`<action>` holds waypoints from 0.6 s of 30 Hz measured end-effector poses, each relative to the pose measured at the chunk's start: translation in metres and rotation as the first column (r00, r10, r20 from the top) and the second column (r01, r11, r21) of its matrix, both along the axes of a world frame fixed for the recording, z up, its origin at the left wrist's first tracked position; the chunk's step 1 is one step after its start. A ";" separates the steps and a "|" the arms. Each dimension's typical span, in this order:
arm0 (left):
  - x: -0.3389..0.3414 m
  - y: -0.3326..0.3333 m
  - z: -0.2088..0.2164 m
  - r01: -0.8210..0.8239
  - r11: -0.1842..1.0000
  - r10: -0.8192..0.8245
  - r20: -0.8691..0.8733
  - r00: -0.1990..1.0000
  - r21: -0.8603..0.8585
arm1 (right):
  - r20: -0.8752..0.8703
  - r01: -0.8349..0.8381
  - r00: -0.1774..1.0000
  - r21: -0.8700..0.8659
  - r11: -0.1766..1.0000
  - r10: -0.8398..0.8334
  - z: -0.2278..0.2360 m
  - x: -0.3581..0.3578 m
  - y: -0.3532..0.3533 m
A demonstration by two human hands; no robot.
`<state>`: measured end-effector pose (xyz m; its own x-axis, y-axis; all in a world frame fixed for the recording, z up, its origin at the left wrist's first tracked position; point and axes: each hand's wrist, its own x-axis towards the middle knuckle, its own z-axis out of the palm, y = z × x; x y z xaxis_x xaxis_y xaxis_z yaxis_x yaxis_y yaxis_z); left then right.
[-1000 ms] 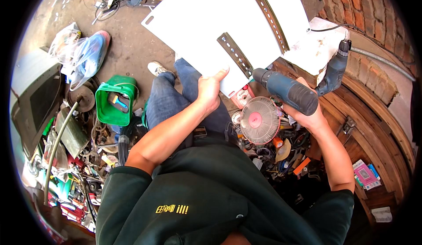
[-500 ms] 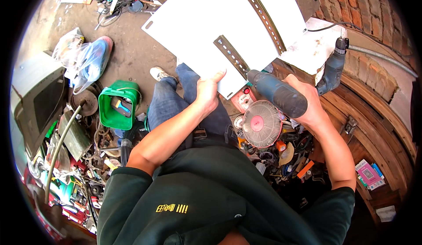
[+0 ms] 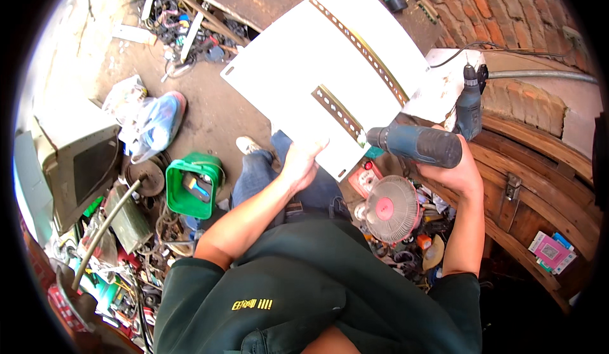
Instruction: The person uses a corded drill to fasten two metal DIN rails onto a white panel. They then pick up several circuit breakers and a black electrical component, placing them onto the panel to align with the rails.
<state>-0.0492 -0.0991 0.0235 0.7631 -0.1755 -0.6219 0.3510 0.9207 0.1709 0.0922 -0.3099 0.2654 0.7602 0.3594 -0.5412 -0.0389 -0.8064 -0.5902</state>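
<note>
The white panel (image 3: 327,65) is propped in front of the person, its near edge above the legs; clock directions run from its middle, with 12 pointing away from the body. Two perforated metal rails lie on it: the long rail (image 3: 360,52) toward 1 to 2 o'clock, reaching almost edge to edge, and the short rail (image 3: 339,114) toward 5 to 6, roughly parallel. Both look already in position, so I judge the work partway along, with the short rail's near end in hand. Whether any screws are seated is too small to tell, so how much fastening is left stays uncertain.

At 4 to 5 o'clock, the drill (image 3: 415,144) has its nose beside that end; actual contact is unclear. The right hand (image 3: 458,171) grasps its handle, with the trigger finger hidden. Just past 6, the left hand (image 3: 304,163) grips the panel's near edge, thumb on top and fingers out of sight beneath.

Farther out, a second drill (image 3: 469,103) stands upright between 3 and 4, and a fan (image 3: 388,209) sits at 5. A green bucket (image 3: 190,212) is at 7 to 8, and an old monitor (image 3: 82,157) lies well apart at 8.
</note>
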 end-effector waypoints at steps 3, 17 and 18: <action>-0.001 0.015 0.023 -0.028 0.999 0.027 0.021 0.999 0.028 | 0.065 0.018 0.998 0.114 0.993 -0.026 0.012 -0.008 -0.013; -0.126 0.203 0.104 -0.305 0.820 0.309 0.074 0.948 0.483 | -0.198 0.434 0.840 0.803 0.409 -0.505 0.019 -0.080 0.004; -0.136 0.230 0.112 -0.304 0.766 0.329 0.062 0.942 0.567 | -0.259 0.467 0.816 0.822 0.326 -0.517 0.007 -0.076 0.011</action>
<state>-0.1854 0.1313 0.1355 0.6863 0.4605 -0.5629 0.0743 0.7256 0.6841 0.0166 -0.2992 0.2723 0.9726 0.1522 -0.1758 -0.2073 0.2245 -0.9522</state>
